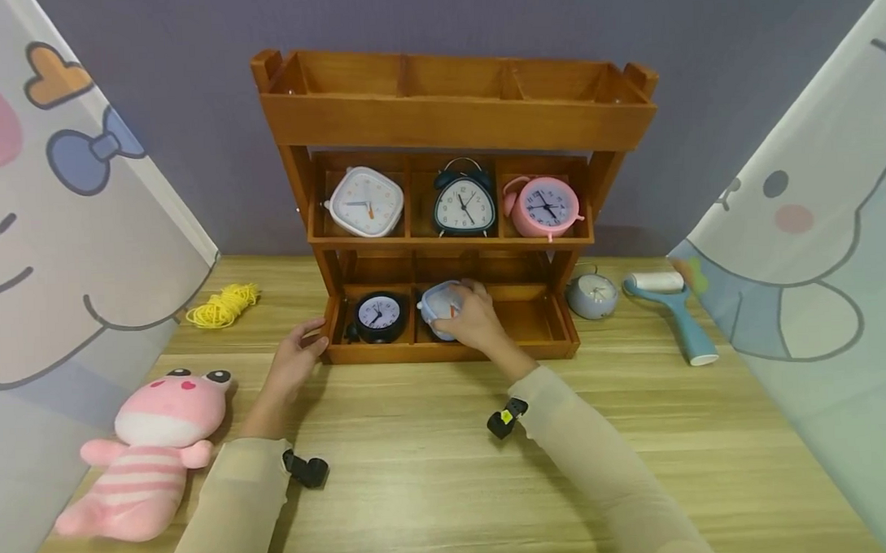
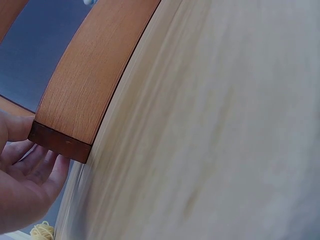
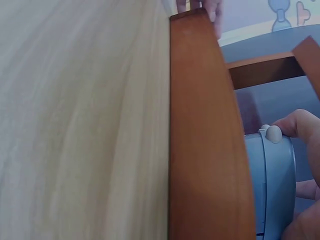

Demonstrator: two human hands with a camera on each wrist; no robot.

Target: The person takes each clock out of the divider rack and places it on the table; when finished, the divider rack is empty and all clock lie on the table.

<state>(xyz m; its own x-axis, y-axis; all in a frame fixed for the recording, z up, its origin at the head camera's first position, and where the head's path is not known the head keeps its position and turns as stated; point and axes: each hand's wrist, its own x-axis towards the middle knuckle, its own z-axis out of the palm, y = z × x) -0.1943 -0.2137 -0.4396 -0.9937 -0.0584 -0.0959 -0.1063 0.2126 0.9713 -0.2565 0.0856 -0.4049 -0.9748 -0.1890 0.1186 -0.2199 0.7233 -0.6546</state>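
Observation:
A wooden tiered rack (image 1: 458,113) stands at the back of the table, holding clocks in its divided compartments. My right hand (image 1: 479,314) grips a light blue alarm clock (image 1: 441,303) in the middle compartment of the bottom tier. In the right wrist view, the thumb and fingers are round the side of this clock (image 3: 277,180), behind the rack's front board (image 3: 205,125). My left hand (image 1: 296,361) holds the bottom tier's left end. The left wrist view shows its thumb and fingers about that corner (image 2: 60,142). Left of the blue clock sits a round black alarm clock (image 1: 378,316).
On the middle tier are a white clock (image 1: 365,201), a dark green clock (image 1: 465,204) and a pink clock (image 1: 546,206). A grey clock (image 1: 593,296) and a lint roller (image 1: 674,309) lie right; yellow cord (image 1: 224,306) and a pink plush frog (image 1: 152,457) lie left.

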